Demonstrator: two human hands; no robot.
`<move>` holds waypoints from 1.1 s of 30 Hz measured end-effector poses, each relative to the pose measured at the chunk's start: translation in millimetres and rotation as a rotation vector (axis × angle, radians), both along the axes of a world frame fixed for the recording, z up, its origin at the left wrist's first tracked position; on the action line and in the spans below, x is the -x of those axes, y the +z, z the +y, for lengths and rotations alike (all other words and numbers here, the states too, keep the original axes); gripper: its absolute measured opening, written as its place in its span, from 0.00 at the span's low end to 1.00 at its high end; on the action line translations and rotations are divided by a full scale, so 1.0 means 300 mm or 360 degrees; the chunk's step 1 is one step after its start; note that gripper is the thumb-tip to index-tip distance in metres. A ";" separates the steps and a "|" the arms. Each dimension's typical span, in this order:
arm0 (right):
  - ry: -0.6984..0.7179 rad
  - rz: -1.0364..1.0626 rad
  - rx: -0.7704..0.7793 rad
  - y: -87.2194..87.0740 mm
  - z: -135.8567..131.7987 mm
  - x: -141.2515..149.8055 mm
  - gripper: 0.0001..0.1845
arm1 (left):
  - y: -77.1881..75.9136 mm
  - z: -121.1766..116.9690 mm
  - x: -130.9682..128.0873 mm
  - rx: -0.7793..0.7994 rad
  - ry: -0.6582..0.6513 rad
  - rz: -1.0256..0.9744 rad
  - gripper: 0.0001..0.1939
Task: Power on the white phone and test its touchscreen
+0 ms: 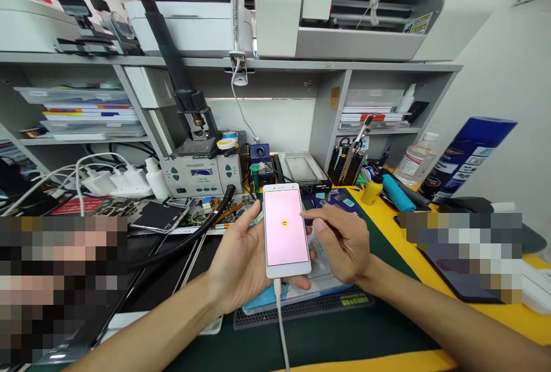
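Note:
A white smartphone point(287, 245) lies upright in my left hand point(236, 263), its lit pinkish screen showing a small yellow icon. My left thumb is along the phone's left edge, with fingertips showing past its right side. A white cable point(282, 320) is plugged into the bottom of the phone and runs down toward me. My right hand point(346, 243) holds nothing. Its index finger points at the right edge of the screen, and the other fingers are curled; whether the tip touches the glass I cannot tell. Beneath the phone is a clear plastic packet point(325, 263) with blue edging.
A rework station point(202, 175) stands behind the hands, its black hose point(189, 245) crossing the bench at left. Circuit boards point(206, 211) lie before it. A tool holder point(344, 165), a yellow bottle point(372, 189) and a blue spray can point(467, 159) are at right. Blurred patches cover both sides.

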State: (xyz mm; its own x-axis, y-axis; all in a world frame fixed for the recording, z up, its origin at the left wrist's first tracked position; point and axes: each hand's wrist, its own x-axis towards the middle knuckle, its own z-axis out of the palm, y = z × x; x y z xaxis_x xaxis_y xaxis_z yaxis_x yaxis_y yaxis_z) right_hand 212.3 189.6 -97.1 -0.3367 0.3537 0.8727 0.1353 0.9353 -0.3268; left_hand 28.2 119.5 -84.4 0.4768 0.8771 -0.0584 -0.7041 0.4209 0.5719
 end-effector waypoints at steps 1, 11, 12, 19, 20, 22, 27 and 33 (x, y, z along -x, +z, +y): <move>0.0001 0.0037 0.0070 -0.002 -0.002 0.000 0.14 | 0.005 -0.006 0.002 -0.0006 0.0023 0.0003 0.32; -0.0021 0.0085 0.0797 0.008 0.031 0.001 0.15 | 0.011 0.007 0.015 -0.0048 0.0109 0.0047 0.36; 0.0023 0.0027 0.0827 0.021 0.044 -0.008 0.14 | 0.015 0.008 0.023 -0.0057 0.0120 0.0059 0.36; 0.0318 -0.1162 0.0766 0.139 0.050 -0.098 0.19 | 0.079 -0.028 0.103 -0.0176 0.0283 0.0225 0.38; 0.0357 -0.1358 0.0726 0.139 0.036 -0.101 0.31 | 0.083 -0.032 0.110 -0.0187 0.0292 0.0227 0.38; 0.0360 -0.1573 0.0600 0.120 0.009 -0.097 0.51 | 0.085 -0.033 0.114 -0.0200 0.0293 0.0207 0.39; 0.0202 -0.1608 0.0482 0.054 -0.012 -0.063 0.50 | 0.067 -0.025 0.104 -0.0234 0.0288 0.0127 0.39; 0.0208 -0.1599 0.0517 0.052 -0.009 -0.033 0.33 | 0.040 -0.033 0.084 -0.0196 0.0132 0.0003 0.40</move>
State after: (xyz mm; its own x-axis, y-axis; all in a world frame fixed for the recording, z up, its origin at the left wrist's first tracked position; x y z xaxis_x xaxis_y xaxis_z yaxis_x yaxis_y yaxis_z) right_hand 222.2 187.0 -81.4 -0.9025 0.4286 0.0431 0.3866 0.8500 -0.3577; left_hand 3.1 109.6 -72.3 0.4024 0.9141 0.0512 -0.7324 0.2878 0.6171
